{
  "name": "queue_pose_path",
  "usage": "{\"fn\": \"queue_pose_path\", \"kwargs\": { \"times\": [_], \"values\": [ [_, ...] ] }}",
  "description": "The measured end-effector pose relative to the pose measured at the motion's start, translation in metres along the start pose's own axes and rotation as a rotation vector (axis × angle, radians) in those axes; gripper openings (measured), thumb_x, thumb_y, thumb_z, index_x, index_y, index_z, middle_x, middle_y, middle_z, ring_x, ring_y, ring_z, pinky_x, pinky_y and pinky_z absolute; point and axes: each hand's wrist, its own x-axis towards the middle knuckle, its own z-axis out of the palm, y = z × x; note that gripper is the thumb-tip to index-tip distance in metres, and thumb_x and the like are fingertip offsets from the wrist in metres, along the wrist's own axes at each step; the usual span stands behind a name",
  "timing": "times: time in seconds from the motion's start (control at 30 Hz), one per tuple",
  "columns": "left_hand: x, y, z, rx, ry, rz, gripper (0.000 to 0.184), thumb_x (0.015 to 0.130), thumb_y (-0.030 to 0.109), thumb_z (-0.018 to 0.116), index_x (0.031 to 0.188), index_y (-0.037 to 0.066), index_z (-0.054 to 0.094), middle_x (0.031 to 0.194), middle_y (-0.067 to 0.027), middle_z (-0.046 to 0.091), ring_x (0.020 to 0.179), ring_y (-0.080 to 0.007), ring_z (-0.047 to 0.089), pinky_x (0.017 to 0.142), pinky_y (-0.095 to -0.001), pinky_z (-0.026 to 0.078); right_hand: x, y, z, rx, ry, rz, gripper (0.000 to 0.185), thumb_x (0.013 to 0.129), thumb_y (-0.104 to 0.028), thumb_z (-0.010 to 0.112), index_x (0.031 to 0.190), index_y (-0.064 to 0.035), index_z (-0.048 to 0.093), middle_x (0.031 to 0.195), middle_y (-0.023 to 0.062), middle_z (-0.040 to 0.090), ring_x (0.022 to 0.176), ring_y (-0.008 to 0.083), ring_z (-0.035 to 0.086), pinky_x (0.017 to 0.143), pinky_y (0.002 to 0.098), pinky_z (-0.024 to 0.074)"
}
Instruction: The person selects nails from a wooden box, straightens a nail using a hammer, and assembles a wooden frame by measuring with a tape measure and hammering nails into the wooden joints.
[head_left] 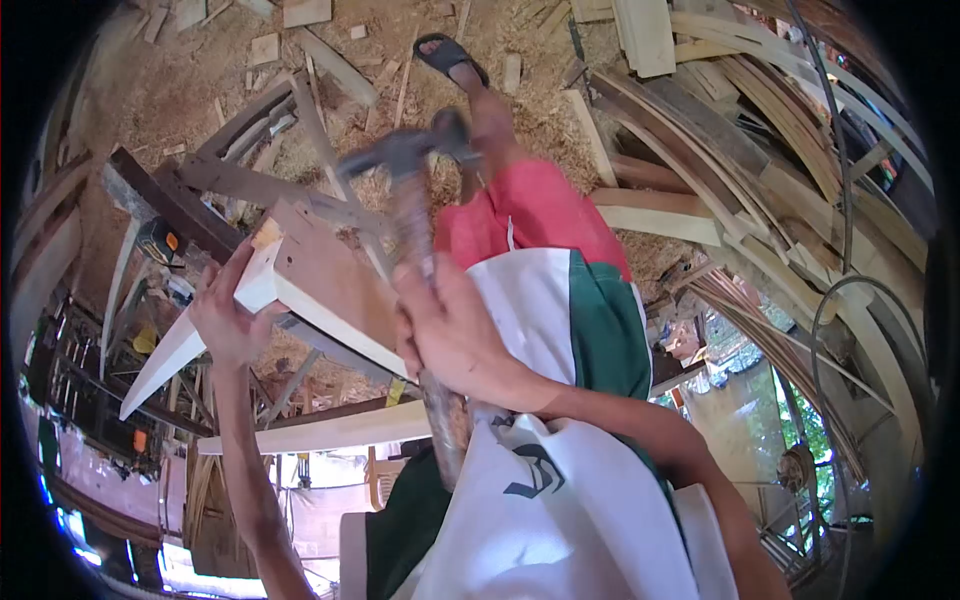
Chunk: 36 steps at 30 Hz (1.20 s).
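Note:
My right hand (455, 330) is wrapped round the handle of a claw hammer (412, 200), whose dark head is raised and blurred by motion. The hammer head appears over the floor, above and to the right of a joined wooden frame piece (335, 275). This piece has a broad brown board and pale, freshly cut edges, with a tapering pale leg (165, 365) running down to the left. My left hand (235, 310) grips its pale corner, fingers along the far side and thumb on the near side. Small dark spots mark the board near that corner.
A black and orange tool (158, 242), perhaps a tape measure, rests by a dark beam (185, 215) on the left. Curved wooden slats (720, 170) are stacked on the right, near a hanging cable (840, 130). Shavings and offcuts cover the floor (380, 60) around my sandalled foot (450, 58).

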Motion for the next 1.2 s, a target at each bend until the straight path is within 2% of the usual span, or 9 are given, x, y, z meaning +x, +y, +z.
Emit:
{"fn": "queue_pose_path", "kwargs": {
  "times": [0.07,0.2,0.4,0.57,0.63,0.73,0.87,0.97,1.2],
  "values": [
    [-0.003,0.004,-0.006,0.03,-0.016,-0.025,0.098,0.074,0.082,0.069,0.129,0.001,0.07,0.095,-0.0179,0.075,0.08,-0.0367,0.065,0.071,-0.0455,0.052,0.001,0.016,0.012,0.142,0.211,-0.101,0.021,0.11,-0.025,0.049,0.101,-0.0068,0.042,0.066,0.0027,0.047,0.043,0.013,0.049,0.04,0.0329,0.0415],
    [-0.002,0.004,-0.004,-0.007,0.007,0.012,0.098,0.074,0.082,0.069,0.129,0.001,0.07,0.095,-0.0178,0.075,0.08,-0.0374,0.065,0.071,-0.0461,0.051,0.017,0.052,0.015,-0.346,-0.043,-0.114,0.023,0.11,-0.027,0.049,0.102,-0.006,0.041,0.066,0.0029,0.047,0.043,0.0125,0.048,0.04,0.0319,0.0421],
    [-0.003,0.004,-0.005,0.01,-0.005,-0.014,0.096,0.076,0.082,0.068,0.128,0.001,0.07,0.095,-0.0174,0.075,0.083,-0.0398,0.066,0.074,-0.0458,0.053,0.015,0.052,0.02,-0.244,-0.008,-0.07,0.026,0.109,-0.028,0.05,0.106,-0.0024,0.045,0.067,0.0078,0.053,0.046,0.0192,0.056,0.042,0.0371,0.0455],
    [0.009,0.016,-0.021,-0.317,-0.034,-0.073,0.1,0.077,0.079,0.071,0.135,-0.002,0.061,0.118,-0.0172,0.067,0.105,-0.0316,0.066,0.093,-0.0451,0.052,0.024,0.002,-0.031,-0.061,0.007,-0.043,0.024,0.109,-0.032,0.05,0.112,-0.0079,0.049,0.075,0.0051,0.055,0.046,0.0156,0.055,0.038,0.035,0.0459],
    [0.003,0.014,-0.039,-0.537,-0.029,-0.087,0.084,0.088,0.06,0.075,0.142,0.001,0.05,0.135,-0.0142,0.056,0.123,-0.0234,0.058,0.105,-0.0418,0.047,0.042,-0.022,-0.066,-0.094,0.139,-0.102,0.024,0.11,-0.032,0.051,0.109,-0.0074,0.052,0.074,0.0038,0.055,0.048,0.016,0.054,0.039,0.0341,0.044],
    [-0.018,0.061,-0.052,-1.285,0.486,-0.364,0.058,0.099,0.017,0.071,0.146,0.007,0.039,0.138,-0.0107,0.051,0.126,-0.0167,0.052,0.109,-0.0359,0.044,0.075,-0.055,-0.141,-0.135,0.317,-0.081,0.022,0.106,-0.031,0.055,0.105,-0.0089,0.054,0.075,0.0028,0.055,0.055,0.0158,0.056,0.046,0.0341,0.0473],
    [-0.043,0.195,-0.036,-1.845,-0.232,-0.387,0.041,0.098,0.013,0.067,0.131,0.008,0.042,0.118,-0.0104,0.055,0.109,-0.0185,0.054,0.094,-0.0343,0.045,0.106,-0.07,-0.23,-0.1,0.497,-0.044,0.02,0.103,-0.03,0.057,0.099,-0.0111,0.052,0.076,0.0017,0.054,0.058,0.0148,0.054,0.049,0.0316,0.0465],
    [-0.056,0.248,0.002,-2.042,-0.409,-0.238,0.033,0.102,-0.007,0.05,0.13,0.005,0.037,0.12,-0.0168,0.057,0.114,-0.0227,0.059,0.099,-0.0383,0.047,0.113,-0.076,-0.275,0.009,0.522,0.024,0.019,0.106,-0.026,0.052,0.094,-0.0114,0.05,0.074,0.0006,0.051,0.057,0.013,0.052,0.05,0.0312,0.0453],
    [-0.056,0.252,-0.029,-1.839,-0.437,-0.208,0.02,0.108,0.0,0.045,0.126,0.004,0.038,0.108,-0.0186,0.071,0.108,-0.0287,0.072,0.096,-0.0383,0.052,0.124,-0.094,-0.288,0.013,0.522,0.171,0.013,0.107,-0.021,0.048,0.098,-0.0117,0.047,0.074,0.0009,0.049,0.058,0.0131,0.047,0.051,0.0311,0.0459]
  ]
}}
